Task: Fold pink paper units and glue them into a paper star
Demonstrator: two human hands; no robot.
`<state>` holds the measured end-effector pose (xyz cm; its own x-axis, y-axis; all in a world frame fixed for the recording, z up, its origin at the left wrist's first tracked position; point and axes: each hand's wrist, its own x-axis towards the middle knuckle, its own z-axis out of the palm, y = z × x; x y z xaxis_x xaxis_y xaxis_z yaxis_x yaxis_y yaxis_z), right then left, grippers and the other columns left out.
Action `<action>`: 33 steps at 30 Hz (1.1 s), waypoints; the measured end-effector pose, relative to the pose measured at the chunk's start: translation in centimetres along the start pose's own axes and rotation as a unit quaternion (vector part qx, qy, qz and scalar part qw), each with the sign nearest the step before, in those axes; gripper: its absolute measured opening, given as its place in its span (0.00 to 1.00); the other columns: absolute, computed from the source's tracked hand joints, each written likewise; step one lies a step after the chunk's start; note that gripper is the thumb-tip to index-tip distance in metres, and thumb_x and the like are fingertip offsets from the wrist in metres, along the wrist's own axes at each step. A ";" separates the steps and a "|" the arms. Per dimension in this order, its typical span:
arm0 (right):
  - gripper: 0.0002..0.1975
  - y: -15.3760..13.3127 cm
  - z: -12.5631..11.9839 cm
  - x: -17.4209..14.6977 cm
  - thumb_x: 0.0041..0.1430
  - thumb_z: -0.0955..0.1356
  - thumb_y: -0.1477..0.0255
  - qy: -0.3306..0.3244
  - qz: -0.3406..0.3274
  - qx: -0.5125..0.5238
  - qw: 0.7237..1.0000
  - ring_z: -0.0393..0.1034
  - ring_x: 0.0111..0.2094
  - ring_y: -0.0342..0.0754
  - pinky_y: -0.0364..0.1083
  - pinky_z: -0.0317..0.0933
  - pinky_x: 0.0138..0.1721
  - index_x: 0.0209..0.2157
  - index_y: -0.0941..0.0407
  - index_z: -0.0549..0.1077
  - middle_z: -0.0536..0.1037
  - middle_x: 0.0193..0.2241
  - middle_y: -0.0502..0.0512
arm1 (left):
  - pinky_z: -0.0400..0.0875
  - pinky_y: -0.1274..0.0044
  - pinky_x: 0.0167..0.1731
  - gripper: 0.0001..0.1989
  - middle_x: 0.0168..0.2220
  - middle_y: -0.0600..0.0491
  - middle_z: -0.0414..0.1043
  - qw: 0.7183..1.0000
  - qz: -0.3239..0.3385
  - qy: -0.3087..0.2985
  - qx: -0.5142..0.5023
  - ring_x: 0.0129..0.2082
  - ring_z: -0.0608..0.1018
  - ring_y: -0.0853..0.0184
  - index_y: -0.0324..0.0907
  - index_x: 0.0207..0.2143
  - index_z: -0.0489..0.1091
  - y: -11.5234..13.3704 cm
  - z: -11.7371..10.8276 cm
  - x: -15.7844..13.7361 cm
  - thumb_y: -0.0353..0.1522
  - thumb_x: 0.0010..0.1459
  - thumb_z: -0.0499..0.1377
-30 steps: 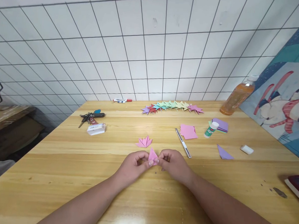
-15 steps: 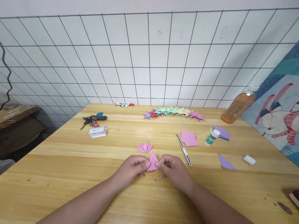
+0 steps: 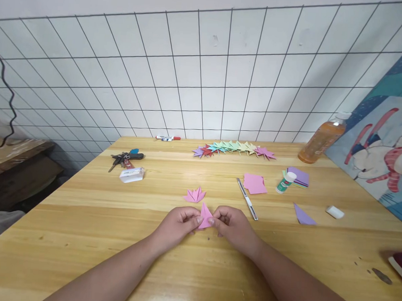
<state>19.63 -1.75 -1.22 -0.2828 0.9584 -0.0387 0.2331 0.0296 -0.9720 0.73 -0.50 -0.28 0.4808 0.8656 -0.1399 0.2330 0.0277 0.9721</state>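
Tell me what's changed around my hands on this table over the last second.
The thumbs of your left hand and right hand moved apart toward the sides of the pink folded paper, baring more of its face. Both hands kept hold of it; nothing was let go. The pink paper fan, utility knife, glue stick and purple triangle stayed put, though the view shifted.

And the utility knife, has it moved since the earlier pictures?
No. Judged against the table, the utility knife keeps its place and slant beside the pink paper squares; only the whole view has shifted.
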 end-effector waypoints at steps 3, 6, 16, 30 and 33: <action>0.13 -0.2 -0.2 -0.1 0.55 0.64 0.63 -0.011 0.000 -0.001 1.000 0.61 0.19 0.40 0.39 0.56 0.23 0.22 0.57 0.66 0.64 0.16 0.46 | 0.61 0.82 0.24 0.17 0.21 0.55 0.66 1.000 0.014 -0.006 0.011 0.22 0.66 0.73 0.35 0.24 0.70 -0.1 0.1 -0.1 0.40 0.55 0.54; 0.15 -0.4 -0.2 -0.1 0.56 0.62 0.62 -0.020 0.005 -0.005 1.000 0.62 0.20 0.41 0.40 0.56 0.24 0.22 0.57 0.66 0.65 0.16 0.47 | 0.60 0.82 0.23 0.17 0.20 0.54 0.66 0.999 0.022 0.009 0.031 0.21 0.66 0.73 0.35 0.25 0.72 -0.1 0.1 -0.2 0.40 0.55 0.54; 0.01 -0.3 0.3 -0.2 0.48 0.66 0.75 -0.035 -0.013 -0.037 0.999 0.56 0.20 0.37 0.37 0.50 0.21 0.25 0.57 0.68 0.65 0.19 0.45 | 0.63 0.82 0.21 0.15 0.23 0.53 0.69 0.998 -0.004 0.051 0.029 0.22 0.67 0.72 0.36 0.31 0.74 0.1 0.5 -0.3 0.40 0.54 0.55; 0.09 -0.5 -0.2 -0.3 0.58 0.61 0.68 -0.012 -0.042 -0.035 0.998 0.62 0.23 0.40 0.38 0.56 0.25 0.31 0.56 0.69 0.68 0.21 0.47 | 0.64 0.81 0.24 0.15 0.24 0.53 0.69 0.999 -0.021 0.032 0.009 0.24 0.70 0.71 0.36 0.26 0.69 0.2 0.6 -0.3 0.41 0.54 0.54; 0.15 -0.4 -0.3 -0.3 0.61 0.57 0.65 -0.011 -0.042 -0.058 0.997 0.63 0.23 0.40 0.39 0.55 0.25 0.29 0.56 0.70 0.68 0.20 0.48 | 0.63 0.81 0.24 0.14 0.23 0.54 0.68 0.999 -0.008 0.044 0.011 0.23 0.69 0.71 0.37 0.27 0.68 0.2 0.6 -0.2 0.40 0.55 0.54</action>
<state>19.91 -1.95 -0.73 -0.3258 0.9448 0.0363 0.3136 0.1442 -0.9386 1.16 -0.95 -0.16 0.4011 0.9057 -0.1368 0.2583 0.0315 0.9656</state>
